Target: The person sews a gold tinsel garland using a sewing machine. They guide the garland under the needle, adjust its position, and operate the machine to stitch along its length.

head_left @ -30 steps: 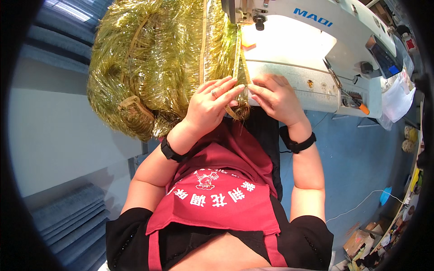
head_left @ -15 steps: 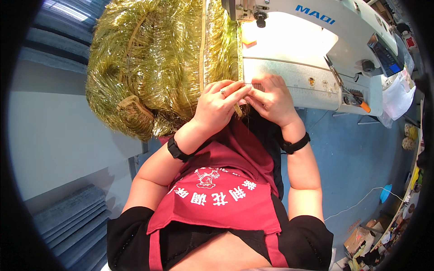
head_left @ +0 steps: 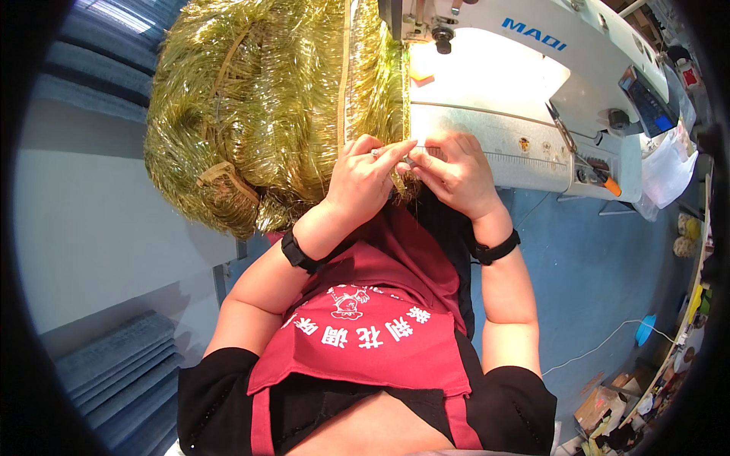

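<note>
My left hand (head_left: 360, 182) pinches a narrow gold tape (head_left: 405, 121) running along the right edge of a big pile of shiny gold-green tinsel fringe (head_left: 266, 99). Beside it, my right hand (head_left: 461, 178) grips the same tape, thumb and fingertips almost touching the left hand's. Both are at the front edge of the white sewing machine bed (head_left: 509, 156), below the needle area (head_left: 418, 26); fingers partly hide the tape's lower end.
Scissors with orange handles (head_left: 610, 185) rest on the machine's right end, beside white plastic bags (head_left: 665, 171). A pale side surface (head_left: 106, 220) and slatted blue-grey objects (head_left: 114, 365) are left. Cluttered items (head_left: 601, 410) and a white cord (head_left: 601, 342) are lower right.
My hands have come closer together and slightly lower. The gold tape, looped between them a second ago, now lies straighter, with its lower part more covered by fingers.
</note>
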`<state>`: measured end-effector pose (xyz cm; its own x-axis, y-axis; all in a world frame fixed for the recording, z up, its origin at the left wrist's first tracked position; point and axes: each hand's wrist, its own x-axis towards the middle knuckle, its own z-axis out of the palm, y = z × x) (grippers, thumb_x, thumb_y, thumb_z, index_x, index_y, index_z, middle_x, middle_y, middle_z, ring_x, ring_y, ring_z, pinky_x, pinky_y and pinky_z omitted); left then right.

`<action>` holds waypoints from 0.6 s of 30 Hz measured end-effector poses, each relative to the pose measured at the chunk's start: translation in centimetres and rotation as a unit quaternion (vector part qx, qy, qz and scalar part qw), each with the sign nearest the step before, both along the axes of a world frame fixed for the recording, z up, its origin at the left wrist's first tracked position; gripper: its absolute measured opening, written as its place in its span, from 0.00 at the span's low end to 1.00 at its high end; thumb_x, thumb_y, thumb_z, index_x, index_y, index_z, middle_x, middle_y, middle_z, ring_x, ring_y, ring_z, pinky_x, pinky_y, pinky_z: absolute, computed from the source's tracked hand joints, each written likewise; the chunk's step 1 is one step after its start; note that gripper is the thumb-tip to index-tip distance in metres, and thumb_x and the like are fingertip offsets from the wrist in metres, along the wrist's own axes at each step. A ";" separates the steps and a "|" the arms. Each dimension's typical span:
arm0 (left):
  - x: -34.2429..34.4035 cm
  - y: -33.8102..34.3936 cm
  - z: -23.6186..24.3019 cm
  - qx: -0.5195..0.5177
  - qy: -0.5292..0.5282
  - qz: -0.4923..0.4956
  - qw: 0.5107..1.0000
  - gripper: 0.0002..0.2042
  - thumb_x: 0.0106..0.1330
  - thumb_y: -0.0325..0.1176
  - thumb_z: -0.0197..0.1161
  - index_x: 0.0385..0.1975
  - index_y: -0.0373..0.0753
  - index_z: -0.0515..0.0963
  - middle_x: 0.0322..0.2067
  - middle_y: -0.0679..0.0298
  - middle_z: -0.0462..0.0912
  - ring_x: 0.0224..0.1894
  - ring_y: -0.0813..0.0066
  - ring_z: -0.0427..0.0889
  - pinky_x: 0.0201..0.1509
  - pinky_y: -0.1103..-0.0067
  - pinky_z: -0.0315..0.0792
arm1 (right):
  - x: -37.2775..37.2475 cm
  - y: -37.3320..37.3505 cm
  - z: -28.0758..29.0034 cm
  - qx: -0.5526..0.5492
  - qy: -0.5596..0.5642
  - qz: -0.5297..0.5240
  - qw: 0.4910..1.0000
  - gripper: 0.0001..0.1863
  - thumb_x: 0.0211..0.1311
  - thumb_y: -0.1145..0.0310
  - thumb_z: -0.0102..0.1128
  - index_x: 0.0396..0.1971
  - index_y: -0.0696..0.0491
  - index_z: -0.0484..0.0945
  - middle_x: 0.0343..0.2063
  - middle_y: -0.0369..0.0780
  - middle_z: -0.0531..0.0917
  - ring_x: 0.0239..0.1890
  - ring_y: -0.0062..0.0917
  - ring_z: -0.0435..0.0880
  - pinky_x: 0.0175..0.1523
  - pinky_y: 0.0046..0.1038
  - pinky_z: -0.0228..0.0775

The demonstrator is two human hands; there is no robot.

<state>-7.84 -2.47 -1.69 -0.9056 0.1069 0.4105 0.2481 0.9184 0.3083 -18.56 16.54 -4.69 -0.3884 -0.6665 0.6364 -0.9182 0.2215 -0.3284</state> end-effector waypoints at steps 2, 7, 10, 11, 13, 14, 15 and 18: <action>0.0 -0.1 -0.1 0.018 0.000 0.002 1.000 0.27 0.55 0.23 0.62 0.59 0.46 0.78 0.34 0.67 0.87 0.39 0.64 0.81 0.48 0.68 0.71 | 0.0 -0.1 0.1 0.000 0.004 -0.001 1.000 0.10 0.57 0.62 0.72 0.38 0.45 0.86 0.44 0.35 0.80 0.46 0.30 0.79 0.53 0.34 0.70; -0.3 -0.3 -0.7 0.075 0.018 0.003 0.997 0.21 0.55 0.22 0.61 0.52 0.42 0.79 0.34 0.63 0.86 0.39 0.60 0.80 0.49 0.67 0.71 | 0.1 -0.1 0.4 0.012 0.005 -0.004 1.000 0.12 0.55 0.63 0.73 0.41 0.44 0.86 0.44 0.35 0.80 0.47 0.30 0.79 0.54 0.36 0.69; -0.4 -0.3 -0.7 0.076 0.017 0.005 0.997 0.20 0.55 0.22 0.60 0.49 0.41 0.79 0.35 0.62 0.86 0.39 0.59 0.80 0.49 0.66 0.71 | 0.0 0.1 0.7 0.024 -0.005 -0.001 1.000 0.14 0.53 0.62 0.74 0.41 0.43 0.87 0.45 0.35 0.80 0.48 0.31 0.79 0.55 0.36 0.68; -0.4 -0.3 -0.7 0.075 0.015 0.006 0.997 0.19 0.55 0.22 0.60 0.49 0.41 0.78 0.35 0.62 0.86 0.39 0.58 0.80 0.50 0.66 0.71 | -0.1 0.2 0.9 0.027 -0.010 0.001 1.000 0.15 0.53 0.61 0.75 0.42 0.43 0.87 0.45 0.36 0.80 0.49 0.31 0.79 0.55 0.37 0.68; -0.6 -0.3 -0.5 0.075 0.015 0.003 0.997 0.19 0.54 0.21 0.59 0.48 0.40 0.78 0.36 0.62 0.85 0.39 0.58 0.80 0.49 0.66 0.71 | -0.4 0.2 1.2 0.039 -0.011 0.007 0.999 0.16 0.52 0.60 0.75 0.43 0.43 0.86 0.47 0.36 0.79 0.50 0.32 0.79 0.56 0.37 0.68; -0.7 -0.4 -0.4 0.076 0.015 0.001 0.997 0.20 0.53 0.21 0.59 0.48 0.40 0.78 0.36 0.62 0.85 0.40 0.58 0.80 0.49 0.66 0.71 | -0.5 0.3 1.4 0.041 -0.015 0.011 0.999 0.17 0.51 0.59 0.75 0.43 0.43 0.86 0.47 0.36 0.79 0.50 0.32 0.79 0.56 0.37 0.68; -0.9 -0.4 -0.3 0.076 0.011 -0.002 0.997 0.20 0.53 0.22 0.59 0.48 0.40 0.78 0.35 0.61 0.85 0.40 0.58 0.80 0.49 0.65 0.71 | -0.6 0.3 1.5 0.049 -0.011 0.011 0.999 0.18 0.51 0.59 0.75 0.43 0.43 0.86 0.48 0.36 0.79 0.50 0.32 0.78 0.56 0.37 0.68; -1.1 -0.4 0.0 0.074 0.003 -0.006 0.997 0.21 0.52 0.20 0.57 0.49 0.39 0.77 0.37 0.60 0.86 0.40 0.56 0.80 0.49 0.65 0.71 | -1.1 0.2 1.9 0.065 -0.005 0.014 0.998 0.19 0.52 0.58 0.75 0.45 0.42 0.86 0.49 0.35 0.79 0.51 0.31 0.78 0.56 0.37 0.67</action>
<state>-8.98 -2.87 -1.73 -0.9023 0.0553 0.4275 0.2610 0.8594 0.4397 -19.67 16.69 -2.78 -0.3742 -0.7540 0.5398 -0.9214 0.2366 -0.3082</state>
